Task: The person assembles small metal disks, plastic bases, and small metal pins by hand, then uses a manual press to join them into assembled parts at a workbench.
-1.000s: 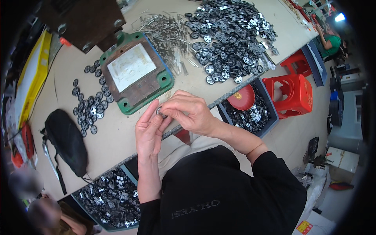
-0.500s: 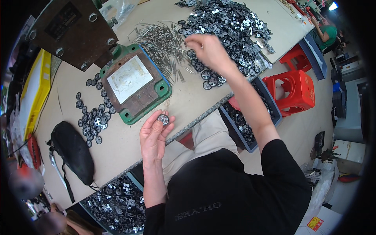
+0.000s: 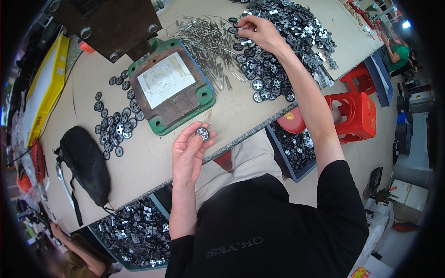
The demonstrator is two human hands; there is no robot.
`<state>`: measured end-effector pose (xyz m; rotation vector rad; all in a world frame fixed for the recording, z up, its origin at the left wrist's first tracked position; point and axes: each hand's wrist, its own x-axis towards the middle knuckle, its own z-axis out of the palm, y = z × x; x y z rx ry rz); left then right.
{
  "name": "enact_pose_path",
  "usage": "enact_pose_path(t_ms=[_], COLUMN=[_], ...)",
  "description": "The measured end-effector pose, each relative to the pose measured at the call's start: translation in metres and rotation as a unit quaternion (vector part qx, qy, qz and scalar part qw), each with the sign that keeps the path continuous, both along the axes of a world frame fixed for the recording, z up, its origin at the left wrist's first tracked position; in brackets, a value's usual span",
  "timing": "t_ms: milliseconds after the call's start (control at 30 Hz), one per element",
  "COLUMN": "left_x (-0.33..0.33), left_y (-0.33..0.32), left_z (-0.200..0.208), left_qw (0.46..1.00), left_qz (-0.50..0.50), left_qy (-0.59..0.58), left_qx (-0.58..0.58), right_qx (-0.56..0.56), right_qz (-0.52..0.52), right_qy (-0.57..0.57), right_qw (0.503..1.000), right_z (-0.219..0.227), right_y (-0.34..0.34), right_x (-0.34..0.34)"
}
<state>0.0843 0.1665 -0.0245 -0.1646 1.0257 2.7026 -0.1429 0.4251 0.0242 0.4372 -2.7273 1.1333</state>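
Observation:
Near the table's front edge my left hand (image 3: 187, 158) pinches a small black toy wheel (image 3: 202, 134) with silver spokes between thumb and fingers. My right hand (image 3: 262, 34) reaches to the far side, its thumb and fingertips pressed together at the edge of a heap of similar wheels (image 3: 265, 68). Whatever is in that pinch is too small to make out. Left of the right hand lies a spread of thin metal pins (image 3: 208, 44). Beyond it rises a large pile of small black and silver parts (image 3: 296, 25).
A dark metal press head (image 3: 109, 28) hangs over a green base (image 3: 167, 126) with a white pad (image 3: 166, 78). More wheels (image 3: 113, 127) and a black pouch (image 3: 83, 162) lie left. Bins of parts (image 3: 132, 234) stand below the edge; red stools (image 3: 354, 118) are at right. Other people sit nearby.
The whole view has shifted a little. My right hand, blurred before, is now sharper at the wheels' far edge, its fingers pinched. My left hand still holds the wheel.

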Motion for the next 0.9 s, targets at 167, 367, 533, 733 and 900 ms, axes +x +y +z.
enact_pose_path(t_ms=[167, 367, 533, 733, 900], left_x=[0.001, 0.004, 0.007, 0.009, 0.01], left_y=[0.0, 0.006, 0.009, 0.008, 0.009], left_z=[0.001, 0.009, 0.011, 0.01, 0.01], left_qw=[1.0, 0.997, 0.988, 0.983, 0.976], left_qz=[0.019, 0.042, 0.042, 0.055, 0.069], left_qy=[-0.009, -0.004, 0.013, 0.015, 0.03], left_qx=[-0.016, -0.069, -0.146, -0.177, -0.205], right_qx=[-0.247, -0.327, -0.259, -0.231, -0.221], right_qz=[0.046, 0.127, 0.131, 0.136, 0.153], right_qy=[-0.154, -0.272, -0.305, -0.306, -0.307], right_qw=[0.956, 0.896, 0.907, 0.914, 0.913], right_z=[0.018, 0.014, 0.018, 0.015, 0.018], right_y=[-0.02, -0.042, -0.053, -0.059, -0.06], right_x=[0.066, 0.133, 0.147, 0.147, 0.149])
